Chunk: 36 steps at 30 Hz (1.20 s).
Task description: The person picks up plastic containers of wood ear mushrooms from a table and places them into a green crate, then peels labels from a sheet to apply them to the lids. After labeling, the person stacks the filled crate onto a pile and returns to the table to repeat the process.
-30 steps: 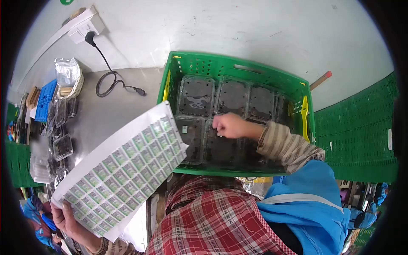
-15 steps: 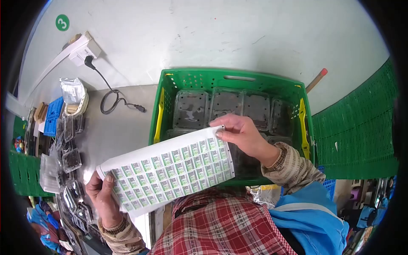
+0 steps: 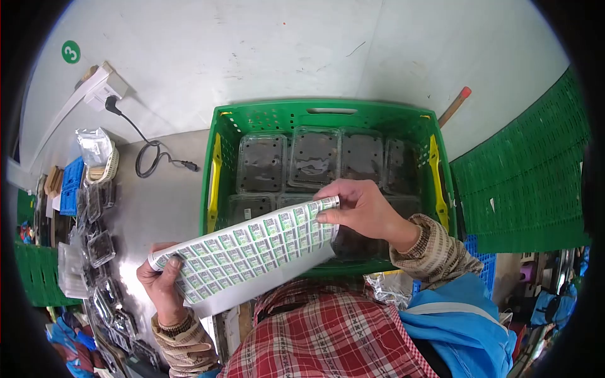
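A white label sheet point(image 3: 258, 249), printed with rows of small green-and-black stickers, is stretched between my two hands. My left hand point(image 3: 162, 277) pinches its left end, thumb on the printed face. At the upper right corner my right hand point(image 3: 362, 211) grips the sheet between thumb and fingers. The sheet's upper edge curls over, and a blank white strip shows along the bottom. Behind it stands a green crate point(image 3: 331, 108) with yellow side handles, holding several clear plastic boxes point(image 3: 315, 154) with dark contents. The sheet and my right hand hide part of the nearer boxes.
A black power cord point(image 3: 149, 157) lies on the grey table point(image 3: 189, 142), plugged into a wall socket point(image 3: 104, 94). More clear boxes point(image 3: 101, 249) and a white basket point(image 3: 108, 167) are at left. A green mesh panel point(image 3: 523, 176) stands at right. Another person's blue sleeve point(image 3: 63, 331) shows lower left.
The sheet's upper edge has curled over towards me and a blank strip now shows below the stickers. Both hands keep their hold. The whole view has shifted slightly, with the crate further left.
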{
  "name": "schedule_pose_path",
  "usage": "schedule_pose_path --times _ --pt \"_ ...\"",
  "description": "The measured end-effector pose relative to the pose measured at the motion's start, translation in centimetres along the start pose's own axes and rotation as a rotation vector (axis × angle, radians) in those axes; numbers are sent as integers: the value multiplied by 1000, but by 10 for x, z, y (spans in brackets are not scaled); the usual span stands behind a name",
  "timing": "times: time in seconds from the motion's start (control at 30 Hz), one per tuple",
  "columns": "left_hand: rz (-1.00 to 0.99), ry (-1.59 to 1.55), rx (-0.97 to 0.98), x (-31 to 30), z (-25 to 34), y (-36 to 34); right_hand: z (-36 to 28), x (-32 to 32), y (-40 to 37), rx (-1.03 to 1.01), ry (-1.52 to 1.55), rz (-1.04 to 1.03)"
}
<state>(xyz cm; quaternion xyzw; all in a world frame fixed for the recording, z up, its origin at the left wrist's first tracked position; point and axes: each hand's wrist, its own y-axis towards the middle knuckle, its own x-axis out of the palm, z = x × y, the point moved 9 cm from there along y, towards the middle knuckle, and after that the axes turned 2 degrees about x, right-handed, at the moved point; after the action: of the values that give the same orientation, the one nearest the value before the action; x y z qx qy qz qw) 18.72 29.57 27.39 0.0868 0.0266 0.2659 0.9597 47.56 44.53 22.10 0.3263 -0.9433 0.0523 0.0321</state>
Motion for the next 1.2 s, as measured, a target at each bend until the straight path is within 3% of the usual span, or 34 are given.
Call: schedule_pose_path --times 0.03,0.27,0.33,0.37,0.43,0.47,0.53,0.67,0.9,1.13,1.2 --pt "0 20 -5 1 0 0 2 -3 0 2 -138 -3" --pt "85 37 68 -4 5 -2 -1 -9 -10 35 -207 -32" --pt "57 50 50 -5 5 -3 2 -1 -11 92 -562 -285" --pt "56 51 50 -5 6 -3 3 -2 -10 92 -562 -285" --pt "55 24 22 -3 7 -3 -32 -1 -11 -336 -553 -180" --pt "54 24 21 -3 6 -3 -37 1 -9 -335 -552 -178" --pt "25 66 40 -3 3 -3 -34 5 -5 -140 -519 -200" --pt "94 31 14 -8 2 -4 -24 2 -5 -59 -491 -228" --pt "43 36 77 -12 3 -7 -32 4 -11 -200 -536 -94" --pt "163 -2 -43 -15 -4 -11 -41 6 -21 -383 -634 3" --pt "151 -7 -48 -13 -3 -11 -41 6 -23 -340 -571 40"
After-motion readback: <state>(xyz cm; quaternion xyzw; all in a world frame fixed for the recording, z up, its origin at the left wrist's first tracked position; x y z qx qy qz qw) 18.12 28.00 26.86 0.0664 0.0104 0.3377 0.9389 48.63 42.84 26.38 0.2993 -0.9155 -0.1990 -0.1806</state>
